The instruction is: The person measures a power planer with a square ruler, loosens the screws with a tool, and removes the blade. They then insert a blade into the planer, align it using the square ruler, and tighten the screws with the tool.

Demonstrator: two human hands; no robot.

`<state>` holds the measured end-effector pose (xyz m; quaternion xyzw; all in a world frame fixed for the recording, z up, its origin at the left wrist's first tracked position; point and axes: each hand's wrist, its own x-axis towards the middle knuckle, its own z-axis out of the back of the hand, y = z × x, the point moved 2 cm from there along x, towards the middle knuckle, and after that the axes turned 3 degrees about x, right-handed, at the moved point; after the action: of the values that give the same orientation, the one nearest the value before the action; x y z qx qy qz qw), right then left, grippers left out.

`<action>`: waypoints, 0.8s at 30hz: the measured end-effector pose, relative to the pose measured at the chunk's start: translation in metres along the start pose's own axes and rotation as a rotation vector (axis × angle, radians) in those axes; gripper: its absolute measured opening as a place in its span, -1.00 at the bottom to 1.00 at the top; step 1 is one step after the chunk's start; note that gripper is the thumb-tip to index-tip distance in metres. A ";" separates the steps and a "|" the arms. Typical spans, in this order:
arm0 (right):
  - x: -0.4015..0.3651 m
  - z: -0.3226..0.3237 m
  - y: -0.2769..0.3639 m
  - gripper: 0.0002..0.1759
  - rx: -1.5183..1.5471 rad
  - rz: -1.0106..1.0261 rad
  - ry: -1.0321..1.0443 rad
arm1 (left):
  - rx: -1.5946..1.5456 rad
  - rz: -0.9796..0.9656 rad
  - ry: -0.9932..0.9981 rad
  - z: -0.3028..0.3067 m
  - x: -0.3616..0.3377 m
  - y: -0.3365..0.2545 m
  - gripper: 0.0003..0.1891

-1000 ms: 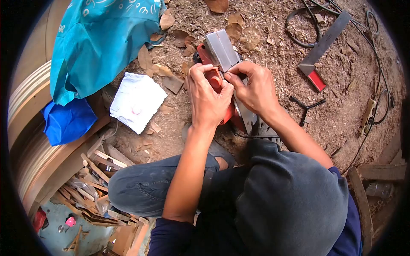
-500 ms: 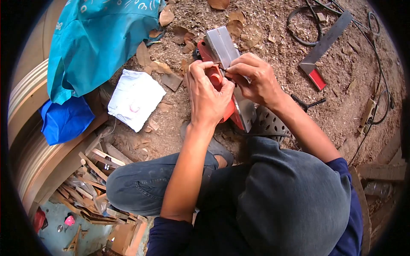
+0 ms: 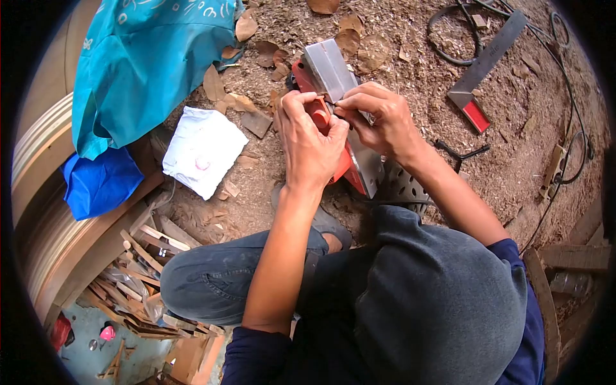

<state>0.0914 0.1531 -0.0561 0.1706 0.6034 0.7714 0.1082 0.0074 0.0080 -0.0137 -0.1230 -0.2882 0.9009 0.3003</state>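
Note:
A red electric hand planer (image 3: 331, 70) lies on the ground in front of me, its grey metal sole plates facing up. My left hand (image 3: 309, 144) is closed around the planer's red body near its middle, thumb and fingertips meeting beside the gap between the plates. At that same gap my right hand (image 3: 378, 119) is closed in a pinch. A small dark bit shows at its fingertips, too small and covered to name. Both hands' fingertips nearly touch, and they hide the middle of the planer.
A square with a red-faced handle (image 3: 475, 115) and a black forked tool (image 3: 461, 153) lie to the right. Black cable (image 3: 571, 109) runs along the right side. A white cloth bundle (image 3: 204, 151), teal cloth (image 3: 147, 70) and blue bag (image 3: 102, 183) lie left. Perforated metal (image 3: 403, 187) sits near my knees.
Both hands stay at the planer in nearly the same grip, with only slight finger movement. The whole view has shifted a little.

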 end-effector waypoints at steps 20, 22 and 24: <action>0.012 0.015 -0.011 -0.84 0.128 -0.448 0.162 | -0.036 0.068 0.051 0.001 -0.001 0.000 -0.46; 0.015 0.015 -0.008 -0.83 0.088 -0.321 0.156 | -0.036 0.043 0.029 0.001 -0.001 0.000 -0.46; 0.016 0.015 -0.004 -0.84 0.051 -0.286 0.146 | -0.036 0.043 0.033 0.001 -0.001 -0.001 -0.47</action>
<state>0.0828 0.1736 -0.0545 0.0291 0.6473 0.7429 0.1682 0.0083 0.0074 -0.0120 -0.1494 -0.2968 0.8997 0.2832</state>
